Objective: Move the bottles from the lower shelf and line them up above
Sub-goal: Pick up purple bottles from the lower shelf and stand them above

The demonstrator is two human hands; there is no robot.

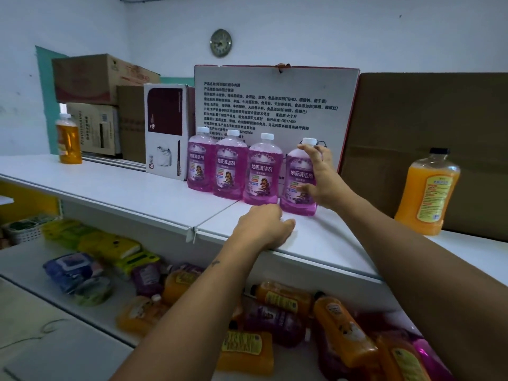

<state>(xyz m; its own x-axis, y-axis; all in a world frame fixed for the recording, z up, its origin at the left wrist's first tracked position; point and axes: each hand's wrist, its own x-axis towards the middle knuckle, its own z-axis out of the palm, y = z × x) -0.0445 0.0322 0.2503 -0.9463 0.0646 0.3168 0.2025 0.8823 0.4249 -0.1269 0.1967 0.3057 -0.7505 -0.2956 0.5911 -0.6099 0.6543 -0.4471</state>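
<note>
The upper shelf (132, 193) is your widest surface, and it carries big cartons along the back wall: the white printed carton (275, 100) stands directly behind your row, so the bottles have a flat backstop to line up against. Beside it on the right a brown cardboard sheet (426, 127) leans upright, with one orange bottle (427, 191) standing in front of it, well apart from the row. Far left, another orange bottle (68, 138) stands alone near the stacked boxes (90, 78).

The lower shelf (115, 312) is where your remaining stock lies: a jumble of orange and purple bottles (277, 320) on their sides, blurred, next to soft packs of wipes (74, 270). Judging by that pile, you are only part way through.

Above, four purple bottles stand upright in a slanting row, labels facing you, shoulders nearly touching. The fourth purple bottle (298, 182) is at the right end, just beside the third purple bottle (262, 171).

Your right hand (320, 180) has its grip spread around that fourth bottle: fingertips up at the white cap, thumb low by the label, fingers mostly straight. That looks like steadying or squaring it to the row rather than carrying it.

Your left hand (264, 226) lies knuckles-up on the shelf edge just in front of the third and fourth bottles, fingers curled loosely, holding nothing; it seems to brace you while you reach.
</note>
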